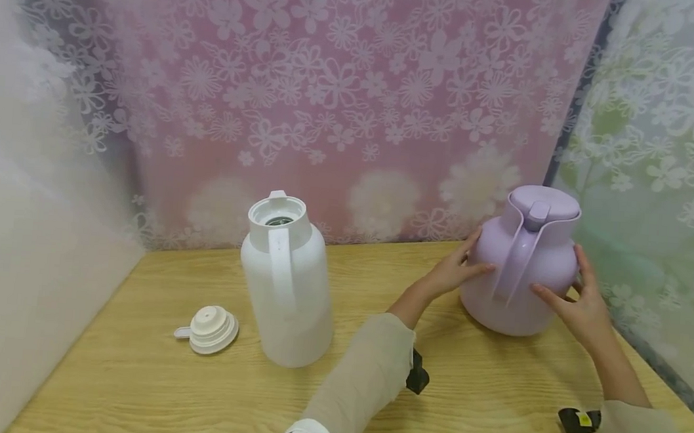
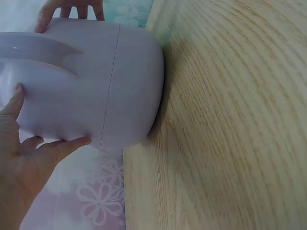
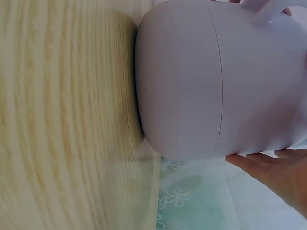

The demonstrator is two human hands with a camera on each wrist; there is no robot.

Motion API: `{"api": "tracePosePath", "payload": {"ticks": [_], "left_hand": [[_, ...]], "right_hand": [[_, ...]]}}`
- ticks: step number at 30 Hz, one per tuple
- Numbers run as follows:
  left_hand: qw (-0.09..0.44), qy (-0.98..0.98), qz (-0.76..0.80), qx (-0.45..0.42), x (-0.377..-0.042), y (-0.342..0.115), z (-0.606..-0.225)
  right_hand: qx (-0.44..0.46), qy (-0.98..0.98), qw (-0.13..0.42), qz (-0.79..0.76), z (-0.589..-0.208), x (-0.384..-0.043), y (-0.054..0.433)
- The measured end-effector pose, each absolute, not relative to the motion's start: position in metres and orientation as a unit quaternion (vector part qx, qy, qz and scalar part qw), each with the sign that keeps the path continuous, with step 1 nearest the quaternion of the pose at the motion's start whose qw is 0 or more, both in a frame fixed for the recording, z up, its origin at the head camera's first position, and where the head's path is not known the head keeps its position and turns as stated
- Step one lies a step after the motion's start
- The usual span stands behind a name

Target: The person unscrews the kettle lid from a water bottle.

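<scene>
A lilac vacuum jug [image 1: 521, 257] with a lid and a looped handle stands upright at the back right of the table. My left hand [image 1: 449, 272] holds its left side, thumb laid on the front and fingers along the flank. On the opposite side my right hand [image 1: 587, 310] grips it the same way. The left wrist view shows the jug's round body [image 2: 134, 86] at the tabletop, with the left thumb beside the handle. From the right wrist, the right fingers [image 3: 254, 165] show along the jug's side.
A white vacuum jug [image 1: 292, 294] stands lidless left of my left arm, its mouth uncovered. Beside it lies a white stopper [image 1: 211, 329] with a small tab. Flowered sheets [image 1: 355, 108] hang behind the wooden table [image 1: 143, 391] and along its right.
</scene>
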State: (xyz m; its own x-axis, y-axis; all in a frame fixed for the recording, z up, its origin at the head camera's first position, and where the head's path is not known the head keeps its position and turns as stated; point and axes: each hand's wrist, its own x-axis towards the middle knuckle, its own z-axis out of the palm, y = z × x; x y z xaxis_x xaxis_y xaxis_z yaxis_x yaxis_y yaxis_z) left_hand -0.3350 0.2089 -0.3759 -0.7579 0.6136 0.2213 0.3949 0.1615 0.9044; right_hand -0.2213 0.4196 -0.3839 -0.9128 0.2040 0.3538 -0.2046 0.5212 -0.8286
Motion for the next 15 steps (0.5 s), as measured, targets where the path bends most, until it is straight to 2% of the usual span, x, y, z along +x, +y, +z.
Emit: {"api": "tracePosePath", "payload": {"ticks": [5, 15], "left_hand": [[0.1, 0.748, 0.569, 0.325, -0.335, 0.203, -0.378], [0.018, 0.741, 0.588, 0.324, -0.318, 0.203, -0.377]], "right_hand": [[-0.004, -0.845, 0.213, 0.49, -0.384, -0.221, 0.414], [-0.004, -0.862, 0.208, 0.463, -0.379, -0.216, 0.414]]}}
